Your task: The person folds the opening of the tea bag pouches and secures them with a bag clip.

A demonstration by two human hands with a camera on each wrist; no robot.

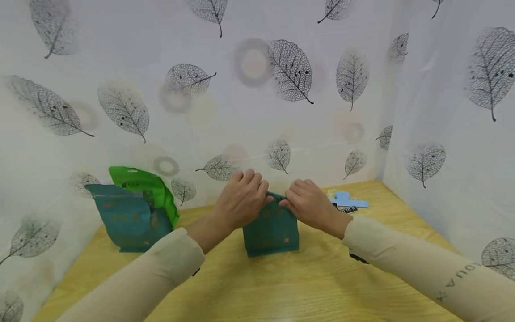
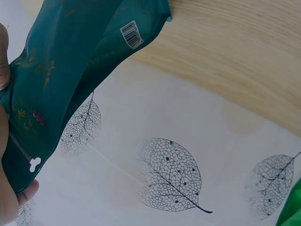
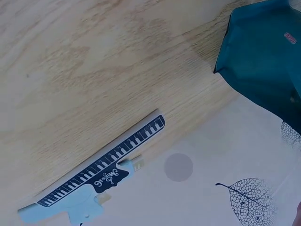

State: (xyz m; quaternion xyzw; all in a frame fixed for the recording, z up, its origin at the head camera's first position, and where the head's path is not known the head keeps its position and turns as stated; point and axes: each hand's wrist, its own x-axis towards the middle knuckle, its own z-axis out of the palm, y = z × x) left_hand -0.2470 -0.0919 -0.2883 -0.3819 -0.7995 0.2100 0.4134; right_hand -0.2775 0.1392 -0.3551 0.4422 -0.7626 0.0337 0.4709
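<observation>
A dark teal pouch point(image 1: 270, 235) with small printed marks stands upright on the table in the middle of the head view. My left hand point(image 1: 243, 199) pinches the left part of its top edge. The right part of that edge is gripped by my right hand point(image 1: 306, 203). In the left wrist view the teal pouch point(image 2: 51, 80) shows a barcode and a hang hole, and part of my left hand point(image 2: 7, 188) shows at the frame's edge. The pouch's lower corner point(image 3: 254, 56) appears in the right wrist view.
On the left of the wooden table point(image 1: 314, 286) stand another teal pouch point(image 1: 124, 223) and a bright green pouch point(image 1: 141, 181) behind it. A light blue clip point(image 1: 350, 202) and a clip with a piano-key print point(image 3: 106, 162) lie at the back right. A leaf-patterned curtain point(image 1: 249, 120) surrounds the table.
</observation>
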